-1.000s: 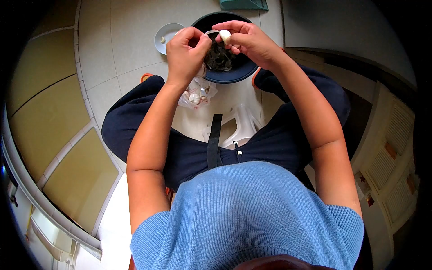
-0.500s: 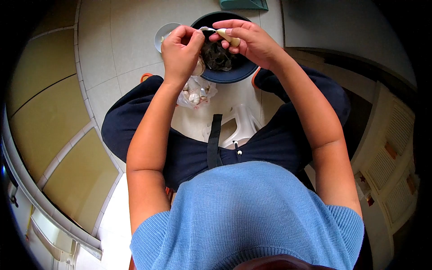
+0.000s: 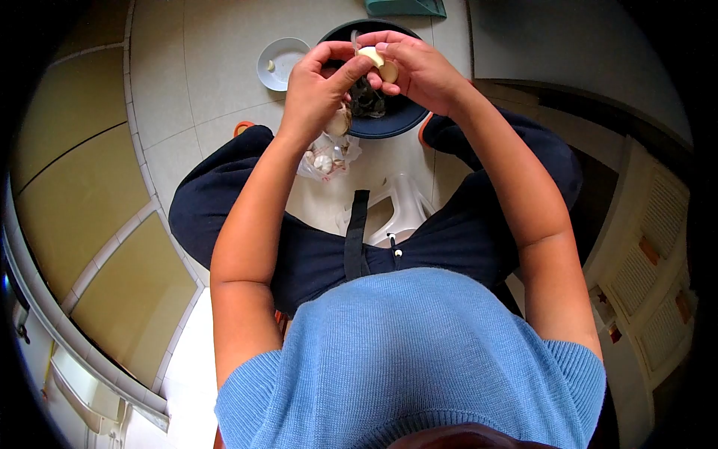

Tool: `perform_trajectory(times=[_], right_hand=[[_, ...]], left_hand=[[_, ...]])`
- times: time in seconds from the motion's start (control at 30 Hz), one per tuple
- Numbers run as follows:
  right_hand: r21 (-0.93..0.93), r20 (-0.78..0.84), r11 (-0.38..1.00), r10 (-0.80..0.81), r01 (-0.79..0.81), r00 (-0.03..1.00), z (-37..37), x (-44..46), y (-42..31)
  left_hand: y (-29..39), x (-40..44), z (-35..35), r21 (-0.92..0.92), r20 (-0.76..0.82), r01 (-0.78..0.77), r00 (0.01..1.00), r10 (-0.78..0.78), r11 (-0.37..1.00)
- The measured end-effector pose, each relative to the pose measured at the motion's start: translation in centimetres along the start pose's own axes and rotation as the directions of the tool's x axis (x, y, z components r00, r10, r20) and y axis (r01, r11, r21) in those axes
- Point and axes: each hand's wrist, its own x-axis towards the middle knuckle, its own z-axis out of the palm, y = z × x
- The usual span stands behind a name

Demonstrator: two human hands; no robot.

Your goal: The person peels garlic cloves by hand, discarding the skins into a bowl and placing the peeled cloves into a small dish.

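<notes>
Hands: since the earlier frame, the left hand (image 3: pixel 320 82) is moving in toward the right hand (image 3: pixel 428 67), and more of the plate (image 3: pixel 288 81) is showing.
Shirt: blue ribbed knit (image 3: pixel 407 337) is filling the foreground.
Trousers: soft dark cloth (image 3: pixel 232 194) is covering the spread legs.
Stool: smooth white plastic (image 3: pixel 407 202) is standing on the floor between the legs.
Bag: thin, crinkled, see-through plastic (image 3: pixel 349 153) is holding rounded, papery garlic heads (image 3: pixel 323 164).
Garlic bulb: a rounded tan-white shape (image 3: pixel 341 121) is showing just under the left hand; whether hidden fingers are gripping it, I cannot tell.
Garlic clove: smooth, pale and curved (image 3: pixel 371 55), it is lying between the hands, over the bin (image 3: pixel 381 129), its long axis slanting from upper left to lower right.
Left grip: thumb and forefinger are pinching the clove's left end; a thin, translucent strip of peel (image 3: pixel 354 37) is standing up beside the fingertips.
Right grip: thumb and fingers are closing on the clove's right end, so neither hand is nearer; a rounded cream piece (image 3: pixel 389 72) is resting against these fingers, possibly another clove.
Bin: round and dark blue, it is holding dark, crumpled material.
Plate: round and pale, it is carrying one small whitish piece (image 3: pixel 271 66).
Dustpan: flat green plastic (image 3: pixel 407 7) is lying beyond the bin.
</notes>
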Motion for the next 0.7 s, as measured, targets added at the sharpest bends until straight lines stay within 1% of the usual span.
perform_trajectory(times=[0.07,0.1,0.17,0.2,0.27,0.3,0.37,0.43,0.5,0.53,0.57,0.7], right_hand=[[0.005,-0.006,1.000,-0.010,0.010,1.000,0.0,0.0,0.0],[0.006,0.019,1.000,-0.007,0.006,1.000,-0.1,0.0,0.0],[0.008,0.043,1.000,-0.003,0.003,0.999,-0.2,0.0,0.0],[0.005,0.039,1.000,0.010,-0.010,0.999,-0.1,0.0,0.0],[0.002,0.035,1.000,0.023,-0.023,0.999,0.1,-0.1,-0.2],[0.016,0.019,1.000,0.023,-0.024,1.000,0.4,-0.2,-0.3],[0.029,0.003,0.999,0.024,-0.024,1.000,0.8,-0.2,-0.5],[-0.149,-0.103,0.989,0.011,-0.026,0.995,0.9,-0.3,-0.4],[-0.163,-0.109,0.987,-0.016,-0.002,0.994,0.4,-0.2,-0.3],[-0.178,-0.114,0.984,-0.044,0.023,0.993,0.3,-0.1,-0.2],[-0.178,-0.114,0.984,-0.043,0.023,0.993,0.1,-0.1,-0.1],[-0.207,-0.121,0.978,-0.025,0.000,0.992,0.1,-0.2,-0.2]], left_hand=[[0.0,-0.1,0.0,-0.136,0.048,0.065,0.997,-0.059,0.989],[0.0,0.0,0.0,-0.136,0.047,0.065,0.997,-0.059,0.989],[0.0,0.0,0.0,0.028,0.033,0.024,0.999,-0.025,0.999],[-0.1,0.0,0.0,0.028,0.033,0.024,0.999,-0.025,0.999],[-0.6,0.0,-0.3,-0.065,0.033,0.046,0.998,-0.044,0.997],[-0.7,0.1,-0.3,-0.065,0.032,0.046,0.998,-0.044,0.997],[-0.8,0.2,-0.1,-0.186,-0.005,0.050,0.999,-0.052,0.981],[-0.6,0.2,-0.2,-0.200,-0.015,0.044,0.999,-0.048,0.979],[-0.6,0.1,-0.2,-0.213,-0.024,0.038,0.999,-0.044,0.976],[-0.6,0.1,-0.1,-0.177,-0.044,0.024,0.999,-0.032,0.984],[-0.6,0.1,-0.1,-0.140,-0.062,0.011,0.998,-0.020,0.990],[-0.8,0.1,0.0,-0.119,-0.063,0.018,0.998,-0.025,0.993]])
